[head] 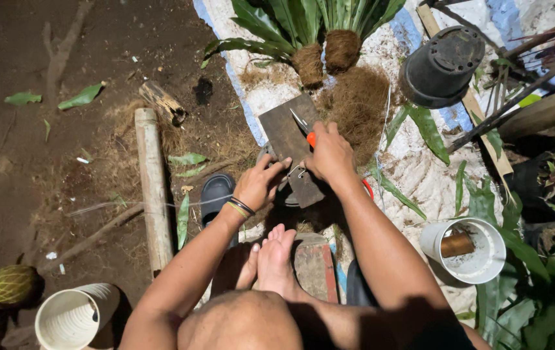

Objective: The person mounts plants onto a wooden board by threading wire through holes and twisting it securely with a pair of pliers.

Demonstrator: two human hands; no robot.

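Your right hand point(330, 154) is clamped on the orange-handled scissors point(303, 124) over the flat wooden board point(289, 139) on the tarp point(420, 175), your left hand point(259, 184) pinching its near edge; the board looks stiff and heavy, so grip its edges.

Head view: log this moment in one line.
left hand: steadies flat grey board | right hand: grips orange-handled cutter | beside: brown fibre clump

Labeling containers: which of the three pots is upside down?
The black plastic pot at upper right, bottom facing up on the tarp. The two white pots lie with open mouths showing.
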